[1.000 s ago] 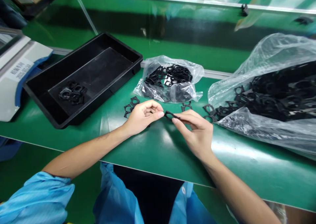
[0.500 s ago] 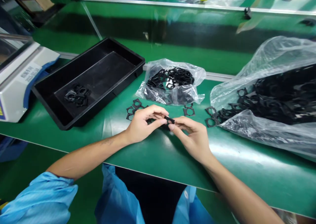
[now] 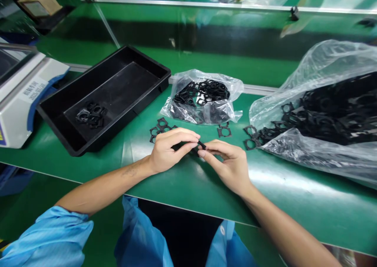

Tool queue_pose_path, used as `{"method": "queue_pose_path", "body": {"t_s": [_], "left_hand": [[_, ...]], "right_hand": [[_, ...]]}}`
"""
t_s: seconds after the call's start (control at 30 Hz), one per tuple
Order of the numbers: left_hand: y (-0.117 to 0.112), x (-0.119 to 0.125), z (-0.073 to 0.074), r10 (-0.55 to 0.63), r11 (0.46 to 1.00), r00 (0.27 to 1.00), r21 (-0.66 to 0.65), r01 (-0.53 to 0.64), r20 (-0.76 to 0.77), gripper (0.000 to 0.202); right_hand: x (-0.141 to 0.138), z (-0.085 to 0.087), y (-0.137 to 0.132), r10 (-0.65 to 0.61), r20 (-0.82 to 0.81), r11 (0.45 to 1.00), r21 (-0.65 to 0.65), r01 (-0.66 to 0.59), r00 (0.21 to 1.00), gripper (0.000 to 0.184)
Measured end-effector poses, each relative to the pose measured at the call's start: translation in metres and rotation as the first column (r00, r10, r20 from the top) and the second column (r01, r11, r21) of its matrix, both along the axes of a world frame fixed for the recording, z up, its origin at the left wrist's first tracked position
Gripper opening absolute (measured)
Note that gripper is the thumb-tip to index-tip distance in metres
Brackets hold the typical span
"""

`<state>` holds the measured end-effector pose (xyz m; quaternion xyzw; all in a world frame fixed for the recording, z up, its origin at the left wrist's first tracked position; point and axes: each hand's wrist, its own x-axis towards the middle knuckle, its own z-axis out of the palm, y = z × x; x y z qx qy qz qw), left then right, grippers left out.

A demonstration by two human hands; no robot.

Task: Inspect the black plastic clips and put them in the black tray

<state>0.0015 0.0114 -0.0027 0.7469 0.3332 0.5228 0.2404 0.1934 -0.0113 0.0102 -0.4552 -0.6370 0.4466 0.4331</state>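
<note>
My left hand and my right hand meet over the green table, fingertips pinched together on one small flat black plastic part. Only a sliver of that part shows between the fingers. A few loose black parts lie just behind my left hand, and a single one lies behind my right hand. A small clear bag of the same parts sits straight ahead of both hands.
A black tray holding several parts stands at the left, with a white and blue machine beyond it. A large clear bag of black parts fills the right side. A metal rail crosses behind the bags.
My hands have drawn closer together and a little toward me. The black part, first held out flat by the right fingers, is now pinched by both hands and mostly hidden.
</note>
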Motion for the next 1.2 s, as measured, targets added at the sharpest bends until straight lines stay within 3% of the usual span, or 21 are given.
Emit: {"method": "queue_pose_path", "body": {"t_s": [0.2, 0.33, 0.47, 0.53, 0.63, 0.7, 0.77, 0.87, 0.93, 1.1, 1.2], "left_hand": [[-0.0004, -0.0004, 0.0027, -0.013, 1.0, 1.0, -0.005, 0.013, -0.01, 0.005], [-0.001, 0.0006, 0.0016, -0.035, 0.981, 0.998, -0.187, 0.046, 0.06, 0.007], [0.0012, 0.0019, -0.0022, -0.065, 0.853, 0.952, -0.478, 0.208, 0.299, 0.019], [0.0029, 0.0019, -0.0037, -0.085, 0.798, 0.929, -0.533, 0.28, 0.361, 0.023], [0.0038, 0.0018, -0.0054, -0.102, 0.773, 0.914, -0.547, 0.322, 0.393, 0.018], [0.0032, 0.0015, -0.0063, -0.095, 0.785, 0.921, -0.541, 0.302, 0.377, 0.016], [0.0024, 0.0009, -0.0064, -0.093, 0.83, 0.947, -0.501, 0.244, 0.308, 0.014], [0.002, -0.0005, -0.0041, -0.112, 0.932, 0.984, -0.33, 0.153, 0.141, 0.009], [0.002, -0.0011, -0.0015, -0.113, 0.969, 0.992, -0.214, 0.122, 0.053, 0.008], [0.0002, 0.0002, 0.0017, -0.076, 0.984, 0.996, -0.165, 0.066, -0.052, 0.009], [-0.0005, 0.0015, -0.0012, -0.066, 0.974, 0.997, -0.218, 0.055, -0.044, 0.01]], "right_hand": [[0.0003, 0.0005, -0.0003, 0.003, 0.042, 1.0, 0.023, -0.004, 0.999, 0.015], [0.0015, 0.0016, -0.0002, 0.009, 0.082, 0.995, 0.095, -0.017, 0.997, 0.01], [0.0025, 0.0028, 0.0002, 0.0, 0.128, 0.985, 0.173, -0.022, 0.992, 0.006], [0.002, 0.002, 0.0004, -0.007, 0.125, 0.987, 0.162, -0.014, 0.992, 0.005], [0.0005, -0.0014, 0.0007, 0.002, 0.038, 1.0, 0.029, -0.003, 0.999, 0.008], [-0.0002, -0.0035, 0.0011, 0.014, -0.015, 0.998, -0.054, -0.015, 1.0, 0.012], [-0.0001, -0.0037, 0.0017, 0.01, 0.016, 0.999, -0.047, -0.009, 1.0, 0.012], [0.0009, -0.0008, 0.0021, -0.021, 0.156, 0.995, 0.102, 0.005, 0.988, 0.011], [0.0016, 0.0007, 0.0017, -0.025, 0.217, 0.981, 0.195, -0.018, 0.976, 0.012], [0.0017, -0.0044, -0.0017, -0.051, 0.295, 0.96, 0.277, -0.034, 0.954, 0.015], [0.0011, -0.0058, -0.002, -0.046, 0.267, 0.98, 0.201, -0.009, 0.963, 0.013]]}}
